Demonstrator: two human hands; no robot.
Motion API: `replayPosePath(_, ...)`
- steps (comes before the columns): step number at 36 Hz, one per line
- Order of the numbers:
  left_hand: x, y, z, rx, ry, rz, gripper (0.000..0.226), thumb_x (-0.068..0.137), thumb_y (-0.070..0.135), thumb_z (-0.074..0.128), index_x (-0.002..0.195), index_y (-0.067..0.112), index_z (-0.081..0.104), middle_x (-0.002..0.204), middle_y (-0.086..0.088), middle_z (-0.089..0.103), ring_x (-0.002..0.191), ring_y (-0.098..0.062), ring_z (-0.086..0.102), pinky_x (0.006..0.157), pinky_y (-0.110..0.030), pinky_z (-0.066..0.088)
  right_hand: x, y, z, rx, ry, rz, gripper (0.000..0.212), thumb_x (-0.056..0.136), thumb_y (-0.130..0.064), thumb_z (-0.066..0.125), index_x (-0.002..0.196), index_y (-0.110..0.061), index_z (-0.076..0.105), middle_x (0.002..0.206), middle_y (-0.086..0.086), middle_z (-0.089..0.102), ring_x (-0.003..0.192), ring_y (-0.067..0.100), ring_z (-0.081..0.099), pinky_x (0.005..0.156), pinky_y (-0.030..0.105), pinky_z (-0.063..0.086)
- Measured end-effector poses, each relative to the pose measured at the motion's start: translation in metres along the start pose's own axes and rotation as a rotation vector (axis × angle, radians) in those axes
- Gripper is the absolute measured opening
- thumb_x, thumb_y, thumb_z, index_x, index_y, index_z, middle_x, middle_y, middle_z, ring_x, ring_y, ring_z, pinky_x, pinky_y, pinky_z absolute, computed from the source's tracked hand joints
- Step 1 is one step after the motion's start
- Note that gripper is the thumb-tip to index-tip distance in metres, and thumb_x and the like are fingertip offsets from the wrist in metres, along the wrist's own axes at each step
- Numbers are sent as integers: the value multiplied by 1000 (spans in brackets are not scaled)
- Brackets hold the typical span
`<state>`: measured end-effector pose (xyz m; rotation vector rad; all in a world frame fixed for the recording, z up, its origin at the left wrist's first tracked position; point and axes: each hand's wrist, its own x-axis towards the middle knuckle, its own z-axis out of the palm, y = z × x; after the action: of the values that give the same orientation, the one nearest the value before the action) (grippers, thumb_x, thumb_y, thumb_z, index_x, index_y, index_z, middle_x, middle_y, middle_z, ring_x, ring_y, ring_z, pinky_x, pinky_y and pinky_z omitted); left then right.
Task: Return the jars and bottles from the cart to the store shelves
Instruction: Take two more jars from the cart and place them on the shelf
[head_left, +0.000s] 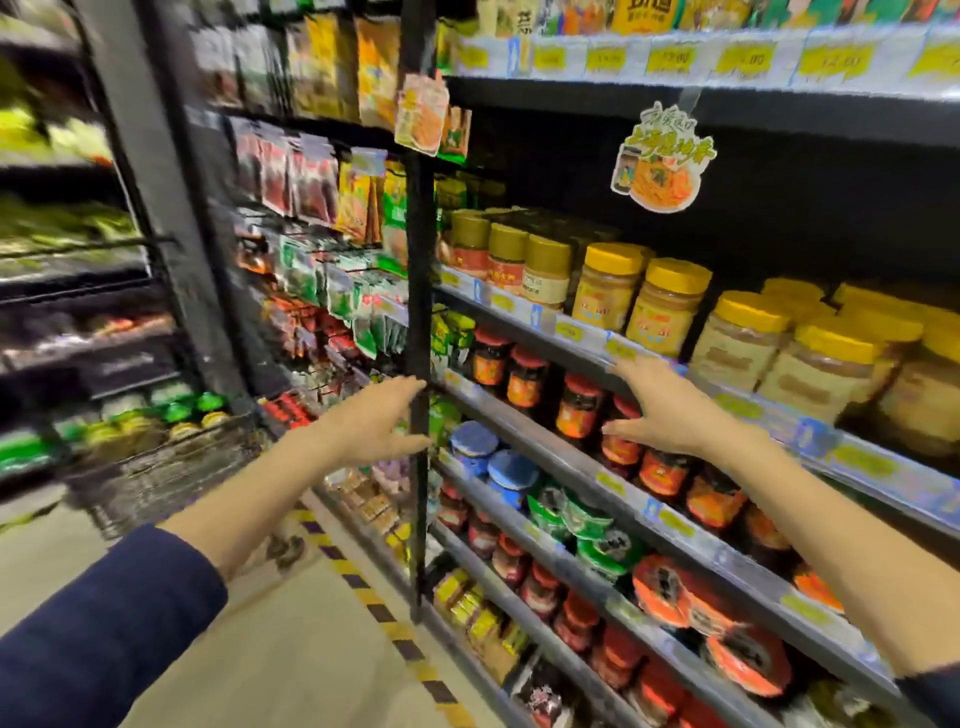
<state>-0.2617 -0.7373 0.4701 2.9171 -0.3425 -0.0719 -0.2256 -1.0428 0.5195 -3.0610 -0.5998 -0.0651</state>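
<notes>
Both my hands are raised in front of the store shelves and hold nothing. My left hand (371, 423) is open, its fingers by the black upright post (418, 322). My right hand (667, 410) is open too, fingers spread before the red-lidded jars (579, 405) on the middle shelf. Yellow-lidded jars (667, 306) stand on the shelf above, blue-lidded jars (511, 475) on the shelf below. The wire cart (156, 478) stands to the left in the aisle, blurred; I cannot tell what lies in it.
Hanging snack packets (311, 176) fill the rack left of the post. A yellow and black striped line (363, 587) runs along the floor at the shelf base. A paper sign (662, 156) hangs from the upper shelf. Blurred shelves stand at far left.
</notes>
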Motion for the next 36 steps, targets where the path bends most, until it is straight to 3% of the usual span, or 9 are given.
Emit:
replayPosePath(6, -42, -81, -1, 53, 26, -202, 79, 89, 47, 54, 150, 13, 17, 154, -4, 29, 137, -19, 36, 107, -29, 33, 64, -80, 28, 66, -128, -169, 70, 86, -31, 64, 143, -8, 30, 142, 14, 42, 131, 29, 40, 105, 39, 37)
replayPosePath(15, -96, -223, -16, 104, 17, -442, 67, 87, 48, 56, 142, 18, 33, 142, -2, 46, 126, -21, 48, 99, -33, 43, 172, -222, 63, 92, -287, -351, 77, 89, -29, 61, 150, -16, 14, 153, 5, 28, 137, 23, 35, 108, 34, 36)
replayPosePath(23, -131, -330, -29, 114, -5, -632, 71, 88, 43, 58, 146, 15, 28, 146, -3, 42, 129, -19, 46, 101, -29, 40, 247, -336, 79, 146, -358, -467, 82, 87, -32, 63, 150, -16, 13, 156, 4, 21, 140, 21, 29, 110, 31, 31)
replayPosePath(28, -140, -380, -25, 77, -10, -693, 68, 88, 44, 58, 144, 17, 31, 145, -3, 44, 129, -20, 45, 102, -33, 40, 290, -391, 97, 172, -373, -534, 76, 86, -28, 65, 146, -12, 23, 151, 9, 32, 135, 25, 37, 109, 33, 34)
replayPosePath(32, -132, -420, -15, 56, -23, -731, 68, 88, 45, 57, 144, 19, 29, 143, -5, 46, 126, -22, 46, 98, -31, 39, 333, -426, 121, 182, -353, -593, 82, 83, -37, 68, 147, -19, 20, 151, 6, 33, 136, 24, 36, 109, 38, 35)
replayPosePath(36, -111, -468, 0, 16, -52, -765, 69, 90, 40, 56, 146, 13, 27, 149, -7, 37, 134, -22, 38, 104, -28, 32, 381, -459, 144, 163, -366, -638, 82, 81, -33, 70, 146, -15, 23, 149, 8, 35, 135, 25, 36, 109, 40, 35)
